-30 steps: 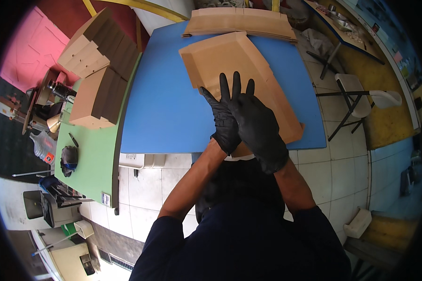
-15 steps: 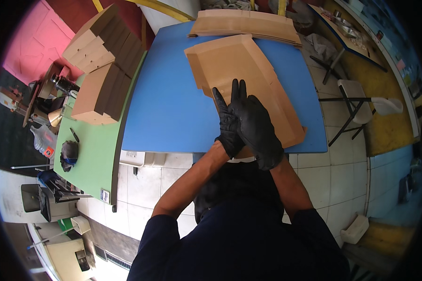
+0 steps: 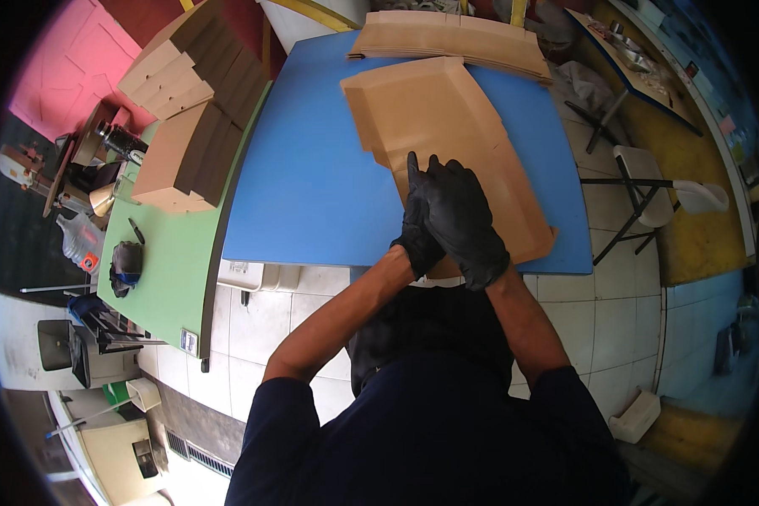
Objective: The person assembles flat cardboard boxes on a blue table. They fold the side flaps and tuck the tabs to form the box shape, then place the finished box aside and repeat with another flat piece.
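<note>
Both my hands wear black gloves and meet over the near part of a flat brown cardboard box blank point(image 3: 426, 105). My left hand point(image 3: 421, 223) has a finger stretched upward, and its other fingers are partly hidden behind the right. Across it lies my right hand point(image 3: 461, 215), its fingers bent and closed over the gloved left hand. Neither hand seems to grip the cardboard. The blank rests at a slant on the blue table point(image 3: 299, 169), its side flaps slightly raised.
More flat cardboard blanks point(image 3: 451, 40) are stacked at the table's far edge. Folded brown boxes point(image 3: 177, 160) stand on the green table point(image 3: 164, 278) at left, beside a dark pouch point(image 3: 126, 266) and a pen point(image 3: 136, 230). A folding chair point(image 3: 641, 190) stands at right.
My right hand has closed further over the left, whose spread fingers have drawn together and become more covered. The view has shifted slightly. The cardboard stays in place on the table.
</note>
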### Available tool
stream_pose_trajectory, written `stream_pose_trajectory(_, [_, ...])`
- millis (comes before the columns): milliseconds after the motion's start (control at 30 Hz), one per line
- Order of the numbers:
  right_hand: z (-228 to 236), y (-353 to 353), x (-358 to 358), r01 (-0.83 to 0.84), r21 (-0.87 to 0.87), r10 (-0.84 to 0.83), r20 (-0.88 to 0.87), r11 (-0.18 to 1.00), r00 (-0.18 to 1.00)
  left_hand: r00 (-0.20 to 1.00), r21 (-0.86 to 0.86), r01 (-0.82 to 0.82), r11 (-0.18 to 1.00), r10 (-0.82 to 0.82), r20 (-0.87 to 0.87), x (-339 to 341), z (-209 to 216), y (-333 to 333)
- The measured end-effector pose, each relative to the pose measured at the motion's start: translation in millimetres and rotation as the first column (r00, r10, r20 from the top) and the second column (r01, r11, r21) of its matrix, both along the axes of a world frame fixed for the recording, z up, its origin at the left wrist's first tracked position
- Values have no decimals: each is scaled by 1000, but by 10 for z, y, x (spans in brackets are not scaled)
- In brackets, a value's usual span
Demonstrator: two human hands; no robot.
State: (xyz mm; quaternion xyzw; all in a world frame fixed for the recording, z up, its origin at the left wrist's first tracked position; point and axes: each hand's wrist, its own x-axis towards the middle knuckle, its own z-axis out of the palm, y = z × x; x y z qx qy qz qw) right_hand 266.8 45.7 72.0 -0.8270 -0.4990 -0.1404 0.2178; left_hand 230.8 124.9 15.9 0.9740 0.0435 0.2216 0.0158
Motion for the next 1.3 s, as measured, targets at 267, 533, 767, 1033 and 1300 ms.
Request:
stream_pose_trajectory(267, [-29,-46,-190,3,166,6,-52,986,999,998,32,31,999,-32,45,72,-324,120])
stream_pose_trajectory(533, [197,-119,-530,-147,411,237,-178,900,955,981,209,-195,958,191,41,291,80,645])
stream_pose_trajectory(767, [5,143,-579,-104,395,125,-27,913,992,964,295,-264,918,259,57,333,-81,650])
stream_pose_trajectory(1033, [-21,-146,-965,-419,89,421,-1,903,907,932,-25,-321,947,321,167,144,155,680])
stream_pose_trajectory(1300, [-107,193,-708,122,721,474,-563,682,678,868,-923,311,226,328,372,72,862,921])
